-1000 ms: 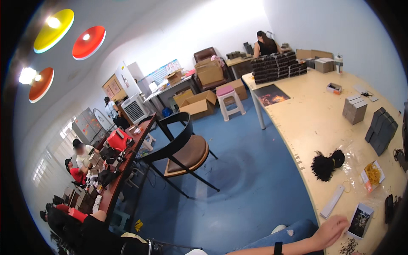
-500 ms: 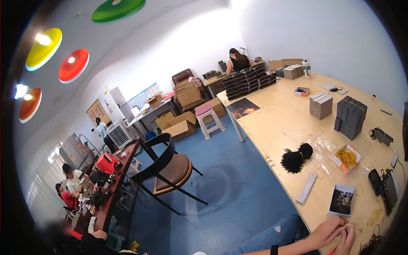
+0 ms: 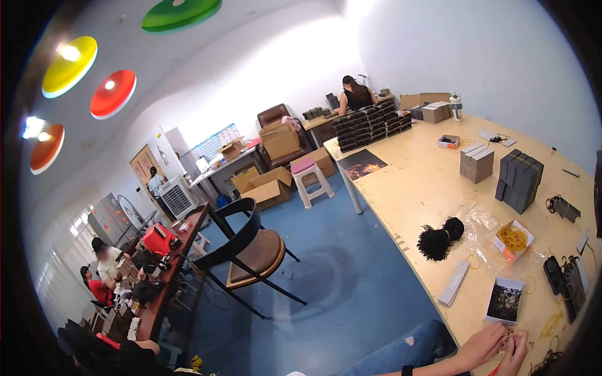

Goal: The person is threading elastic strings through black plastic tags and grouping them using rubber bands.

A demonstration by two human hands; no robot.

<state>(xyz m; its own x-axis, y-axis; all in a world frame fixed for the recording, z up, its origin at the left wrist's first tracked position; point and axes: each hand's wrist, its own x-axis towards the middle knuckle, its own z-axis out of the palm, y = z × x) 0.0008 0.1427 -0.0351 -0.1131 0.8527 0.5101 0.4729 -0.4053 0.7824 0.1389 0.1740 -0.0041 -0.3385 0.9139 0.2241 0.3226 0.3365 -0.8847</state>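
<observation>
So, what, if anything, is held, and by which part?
Left hand and right hand are close together; whether they hold anything small, and by which part, cannot be told.

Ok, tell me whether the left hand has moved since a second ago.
Yes: judged against the open white box of small dark pieces, the left hand has moved from its left edge toward the person, now by its near edge.

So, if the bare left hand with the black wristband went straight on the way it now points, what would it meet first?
The left hand would probably meet the bare right hand first; the two are close together, though whether they touch is unclear.
</observation>
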